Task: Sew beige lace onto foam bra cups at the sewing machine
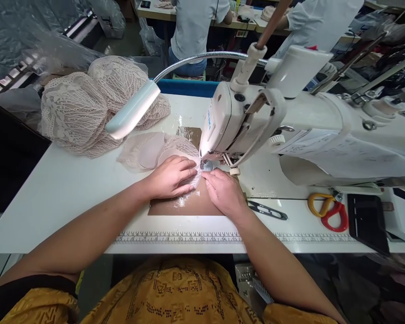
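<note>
A pale lace cup piece (pixel 180 146) lies on the sewing machine's bed, its right edge at the needle and presser foot (pixel 204 163). My left hand (pixel 174 177) rests flat on the lace, fingers stretched toward the needle. Just right of the presser foot, my right hand (pixel 222 188) has its fingers curled together, with the fingertips at the lace edge; its thumb is mostly hidden. The white sewing machine (pixel 219 119) stands over the work. Sheer fabric (pixel 135 150) trails from the cup to the left. Beneath the hands is a brown taped sheet (pixel 175 207).
A heap of lace pieces (pixel 76 110) sits at the back left, below a lamp (pixel 133 110) on a bendable neck. Thread snips (pixel 268 210), red-and-yellow-handled scissors (pixel 335 216) and a black phone (pixel 367 220) lie on the right. A ruler strip (pixel 189 237) runs along the front edge.
</note>
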`<state>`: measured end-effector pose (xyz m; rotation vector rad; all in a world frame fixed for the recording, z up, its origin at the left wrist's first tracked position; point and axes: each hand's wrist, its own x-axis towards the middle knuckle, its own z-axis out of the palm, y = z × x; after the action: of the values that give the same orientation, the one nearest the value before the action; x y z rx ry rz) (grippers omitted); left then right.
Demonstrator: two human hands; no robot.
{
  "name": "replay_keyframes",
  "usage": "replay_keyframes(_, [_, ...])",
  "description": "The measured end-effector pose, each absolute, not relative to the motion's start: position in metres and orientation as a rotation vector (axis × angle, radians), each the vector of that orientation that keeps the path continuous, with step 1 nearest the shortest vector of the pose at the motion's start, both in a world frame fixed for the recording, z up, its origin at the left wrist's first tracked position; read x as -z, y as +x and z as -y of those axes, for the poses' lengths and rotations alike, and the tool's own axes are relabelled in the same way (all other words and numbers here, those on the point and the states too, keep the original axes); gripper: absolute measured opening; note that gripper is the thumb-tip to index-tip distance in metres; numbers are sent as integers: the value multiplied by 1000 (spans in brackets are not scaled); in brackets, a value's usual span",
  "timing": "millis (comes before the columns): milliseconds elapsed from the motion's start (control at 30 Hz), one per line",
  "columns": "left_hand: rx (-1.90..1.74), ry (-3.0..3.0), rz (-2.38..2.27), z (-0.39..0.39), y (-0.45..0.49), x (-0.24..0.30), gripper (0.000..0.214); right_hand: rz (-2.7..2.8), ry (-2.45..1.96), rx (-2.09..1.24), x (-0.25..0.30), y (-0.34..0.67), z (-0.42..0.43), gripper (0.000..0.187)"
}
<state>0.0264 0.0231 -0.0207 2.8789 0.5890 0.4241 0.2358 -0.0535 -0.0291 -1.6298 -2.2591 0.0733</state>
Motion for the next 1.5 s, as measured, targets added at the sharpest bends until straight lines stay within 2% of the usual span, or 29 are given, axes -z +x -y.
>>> replay_keyframes(167, [-436,2845,-650,-18,28,19,30,2239,-1600,-81,29,237,54,32])
replay_keyframes(467, [-448,2652,-681,-23,28,17,31,2226,-1615,-138,29,236,55,33])
replay_keyframes(733, [-402,2611,-663,-23,25,13,30,2376,-1723,-51,27,232,56,44])
replay_keyframes(933, [-332,2839,-511,-21,20,17,46,2403,-1778,50,30,229,59,45])
replay_keyframes(1500, [-293,2941,-506,-21,20,18,50,2381,-1816,33,29,233,58,46])
